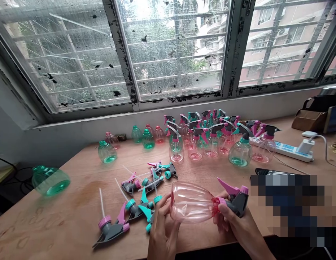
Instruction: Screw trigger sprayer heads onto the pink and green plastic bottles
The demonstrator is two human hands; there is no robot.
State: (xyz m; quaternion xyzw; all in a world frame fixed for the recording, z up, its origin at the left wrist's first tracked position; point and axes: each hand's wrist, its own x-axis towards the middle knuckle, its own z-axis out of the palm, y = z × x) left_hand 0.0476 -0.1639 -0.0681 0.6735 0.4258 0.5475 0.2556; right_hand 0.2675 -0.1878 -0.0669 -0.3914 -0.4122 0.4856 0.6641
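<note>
A clear pink spray bottle lies sideways in the air above the near edge of the table, its base to the left. My left hand is closed around the base end. At the neck, my right hand grips the pink collar of the grey-and-pink trigger sprayer head, which sits on the bottle's mouth. Whether the collar is fully threaded I cannot tell. Just left of my left hand lie several loose sprayer heads with thin tubes, among them a pink-and-grey one and a teal-and-grey one.
Fitted spray bottles crowd together at the back, by the window wall. Headless bottles stand farther left, including a green one and a tilted green one near the left edge. A white power strip and a phone lie right.
</note>
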